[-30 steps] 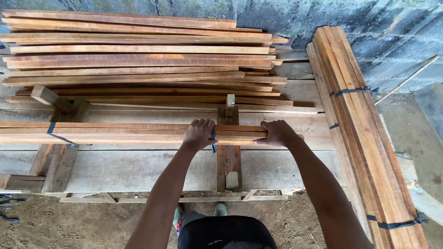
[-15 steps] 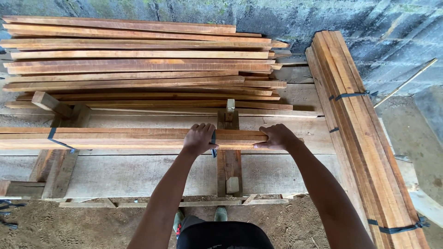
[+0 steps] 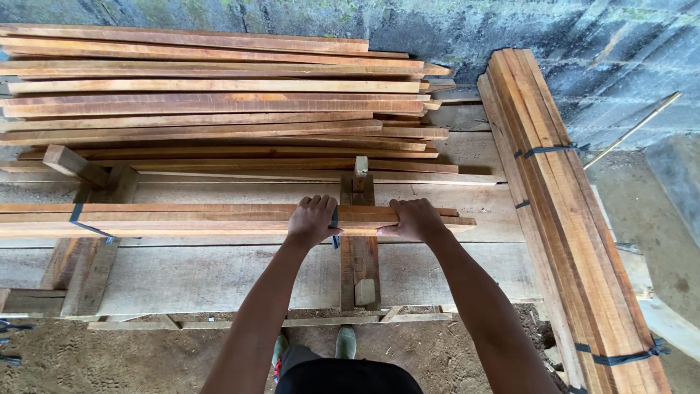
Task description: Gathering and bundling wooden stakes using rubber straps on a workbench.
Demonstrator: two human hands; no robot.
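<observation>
strapped bundle (image 3: pixel 219 219): thin wooden slats lying across the workbench (image 3: pixel 219 277), near its front edge
grip: left hand (image 3: pixel 312 221) and right hand (image 3: pixel 414 220) both clamped over its right end
step: looks like squaring it up
next: probably steady, even pressure from both hands
behind: loose plank stack (image 3: pixel 219 102)

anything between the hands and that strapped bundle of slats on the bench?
Nothing visible. Left hand and right hand both rest directly on the bundle of slats, either side of a dark strap. Whether the fingers curl over the far edge in a full grip cannot be told.
</observation>
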